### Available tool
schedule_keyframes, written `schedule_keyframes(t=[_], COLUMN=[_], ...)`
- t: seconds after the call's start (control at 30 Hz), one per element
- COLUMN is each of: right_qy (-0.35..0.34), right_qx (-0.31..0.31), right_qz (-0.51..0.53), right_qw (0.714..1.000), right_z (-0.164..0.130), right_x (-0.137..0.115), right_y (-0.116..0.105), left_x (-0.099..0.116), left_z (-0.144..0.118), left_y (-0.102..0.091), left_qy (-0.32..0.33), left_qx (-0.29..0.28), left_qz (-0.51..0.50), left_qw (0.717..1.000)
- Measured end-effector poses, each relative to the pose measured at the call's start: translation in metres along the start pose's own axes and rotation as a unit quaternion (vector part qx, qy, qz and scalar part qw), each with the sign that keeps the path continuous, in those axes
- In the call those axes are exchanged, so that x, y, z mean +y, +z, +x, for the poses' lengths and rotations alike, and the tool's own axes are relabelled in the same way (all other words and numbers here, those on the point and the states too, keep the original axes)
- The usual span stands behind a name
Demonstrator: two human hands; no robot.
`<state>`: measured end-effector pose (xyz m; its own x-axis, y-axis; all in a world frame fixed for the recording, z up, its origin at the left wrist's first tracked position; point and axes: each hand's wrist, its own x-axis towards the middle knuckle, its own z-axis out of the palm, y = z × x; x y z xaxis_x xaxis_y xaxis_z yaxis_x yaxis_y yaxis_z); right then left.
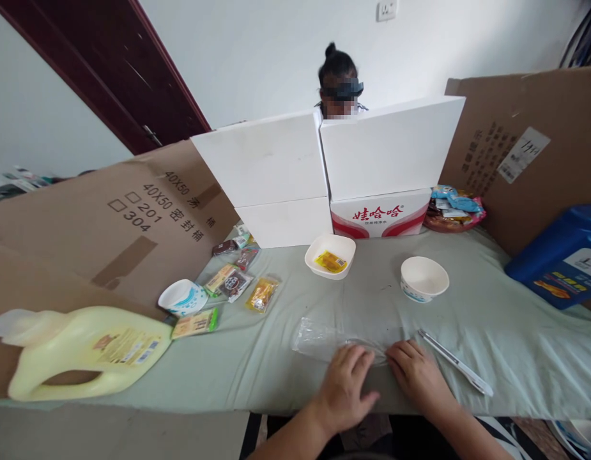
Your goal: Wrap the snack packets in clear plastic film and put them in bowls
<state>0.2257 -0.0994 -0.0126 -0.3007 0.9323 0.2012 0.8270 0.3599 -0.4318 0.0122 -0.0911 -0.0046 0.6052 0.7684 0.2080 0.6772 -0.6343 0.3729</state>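
Though we cannot tell if our right hand [416, 374] pinches, our spread left hand [345, 384], dragging unevenly, could crumple lower-centre clear plastic [315, 338].

Blue jug [556, 252] cut by right edge; person [340, 67] mostly hidden behind white boxes [391, 150]; clear bag [319, 337] partly under hands [344, 384].

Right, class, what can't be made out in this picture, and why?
All in the head view:
Clear plastic: any part under the left hand and right hand, which cover it.
Person opposite: most of the body, behind white boxes.
Blue bottle: right end, cut by the picture's edge.
Yellow packet: fine print, too small.
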Motion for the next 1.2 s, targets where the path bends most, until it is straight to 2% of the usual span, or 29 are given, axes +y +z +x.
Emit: schedule_keyframes(t=[0.1, 0.2, 0.27, 0.33, 0.43, 0.5, 0.57, 0.63, 0.7, 0.8, 0.97, 1.13, 1.2], right_qy=[0.033, 0.059, 0.038, -0.021, -0.098, -0.103, -0.076, -0.033, 0.005, 0.029, 0.023, -0.044, -0.048], right_qx=[-0.041, -0.043, -0.030, -0.045, -0.096, -0.109, -0.089, -0.064, -0.045, -0.024, 0.008, -0.004, -0.005], right_qz=[0.092, 0.152, 0.160, 0.158, 0.156, 0.160, 0.175, 0.201, 0.227, 0.238, 0.166, 0.141, 0.122], right_qw=[0.994, 0.986, 0.986, 0.986, 0.978, 0.976, 0.978, 0.977, 0.973, 0.970, 0.986, 0.989, 0.991], right_z=[-0.004, -0.006, -0.005, -0.003, -0.001, 0.000, 0.000, 0.002, 0.005, 0.011, 0.014, 0.010, 0.008], right_x=[-0.011, -0.011, -0.008, -0.009, -0.015, -0.018, -0.019, -0.017, -0.016, -0.015, -0.021, -0.033, -0.036], right_y=[-0.016, -0.030, -0.035, -0.032, -0.020, -0.009, 0.001, 0.009, 0.016, 0.027, 0.032, 0.019, 0.015], left_x=[0.020, 0.020, 0.018, 0.019, 0.021, 0.017, 0.007, -0.007, -0.022, -0.038, -0.047, -0.048, -0.048], left_z=[0.002, -0.004, -0.011, -0.016, -0.017, -0.010, 0.000, 0.011, 0.023, 0.035, 0.038, 0.035, 0.036], left_y=[0.013, 0.019, 0.017, 0.011, -0.001, -0.006, -0.008, -0.008, -0.008, -0.006, 0.001, 0.005, 0.005], left_qy=[0.015, 0.042, 0.087, 0.103, 0.024, -0.051, -0.116, -0.158, -0.171, -0.167, -0.164, -0.159, -0.160], left_qx=[0.004, 0.010, 0.007, 0.007, 0.028, 0.042, 0.063, 0.097, 0.121, 0.125, 0.129, 0.146, 0.145], left_qz=[-0.046, -0.077, -0.119, -0.182, -0.266, -0.288, -0.268, -0.207, -0.126, -0.034, -0.009, -0.009, -0.006], left_qw=[0.999, 0.996, 0.989, 0.978, 0.963, 0.955, 0.954, 0.961, 0.970, 0.977, 0.978, 0.976, 0.976])
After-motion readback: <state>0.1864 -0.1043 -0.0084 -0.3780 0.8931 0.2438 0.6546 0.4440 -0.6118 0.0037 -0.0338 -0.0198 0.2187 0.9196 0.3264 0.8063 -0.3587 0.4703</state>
